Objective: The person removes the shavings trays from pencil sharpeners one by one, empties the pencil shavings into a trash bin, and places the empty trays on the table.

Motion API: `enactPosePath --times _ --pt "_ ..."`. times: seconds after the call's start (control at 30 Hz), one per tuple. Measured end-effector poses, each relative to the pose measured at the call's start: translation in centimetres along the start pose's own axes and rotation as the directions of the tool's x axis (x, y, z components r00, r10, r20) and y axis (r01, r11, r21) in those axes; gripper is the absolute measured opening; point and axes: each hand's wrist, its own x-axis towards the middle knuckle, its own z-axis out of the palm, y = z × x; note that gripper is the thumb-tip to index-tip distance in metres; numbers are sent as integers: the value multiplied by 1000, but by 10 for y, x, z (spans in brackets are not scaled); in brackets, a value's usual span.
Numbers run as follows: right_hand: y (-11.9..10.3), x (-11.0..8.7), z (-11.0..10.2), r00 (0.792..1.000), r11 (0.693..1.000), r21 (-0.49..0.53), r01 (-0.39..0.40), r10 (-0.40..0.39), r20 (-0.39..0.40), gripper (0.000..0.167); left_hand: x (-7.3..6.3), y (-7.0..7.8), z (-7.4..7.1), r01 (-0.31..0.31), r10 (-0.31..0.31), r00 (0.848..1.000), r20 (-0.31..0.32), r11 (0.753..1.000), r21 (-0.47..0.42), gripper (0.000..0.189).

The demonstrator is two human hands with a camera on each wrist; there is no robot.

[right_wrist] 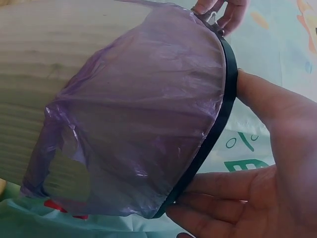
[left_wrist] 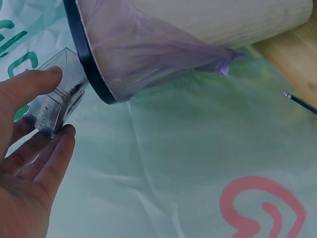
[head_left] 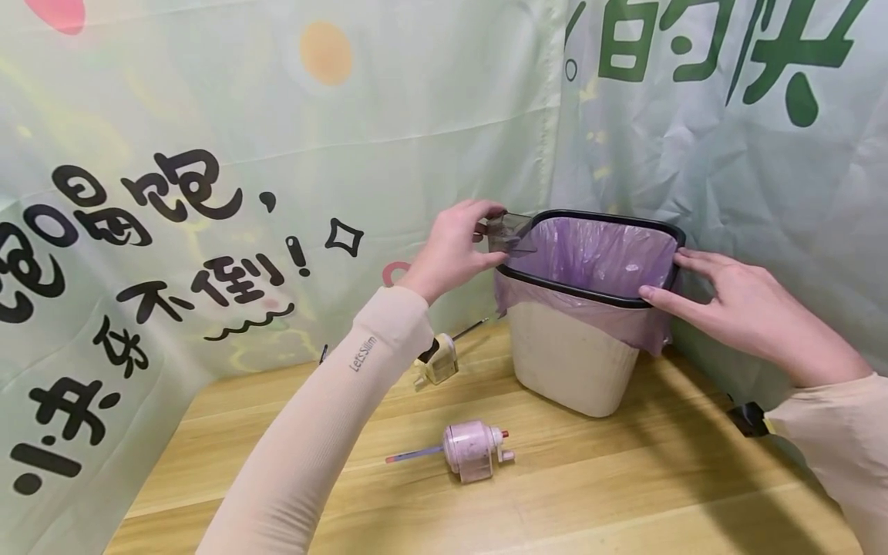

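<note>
My left hand [head_left: 458, 243] pinches a clear smoky plastic shavings drawer [head_left: 509, 233] between thumb and fingers at the left rim of a trash bin [head_left: 572, 362]. In the left wrist view, dark bits show inside the drawer [left_wrist: 58, 106], which is tilted beside the black rim. The bin is cream-coloured, lined with a purple plastic bag [head_left: 597, 254] folded over its edge. On the opposite side, my right hand [head_left: 745, 312] rests its thumb and extended fingers on the rim. The right wrist view shows that hand [right_wrist: 267, 168] spread along the black rim [right_wrist: 229, 99].
A pink pencil sharpener [head_left: 472, 451] with a pencil [head_left: 414, 455] in it stands on the wooden table [head_left: 590, 486]. Behind my left forearm is a pale yellow sharpener [head_left: 440, 364] with a dark pencil [head_left: 472, 329]. Printed cloth [head_left: 416, 92] hangs around the table's back.
</note>
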Motion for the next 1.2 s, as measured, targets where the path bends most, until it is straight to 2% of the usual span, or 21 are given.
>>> enactPosePath --times 0.23,0.4,0.6,1.0,1.2 --pt "1 -1 -2 1000 1000 -9 -12 12 -1 96 6 9 4 -48 46 999 16 995 92 60" --pt "1 -3 -4 1000 1000 -9 -16 16 5 96 8 15 7 -89 85 996 30 980 179 62" --pt "2 -3 -4 1000 1000 -14 -15 15 15 96 9 18 10 -101 94 995 42 971 219 63" --pt "-4 -2 -2 1000 1000 -9 -7 7 13 98 10 21 14 -164 153 986 60 943 289 57" --pt "-3 -4 -2 1000 1000 -14 -14 15 17 98 11 23 16 -203 186 979 81 916 346 55"
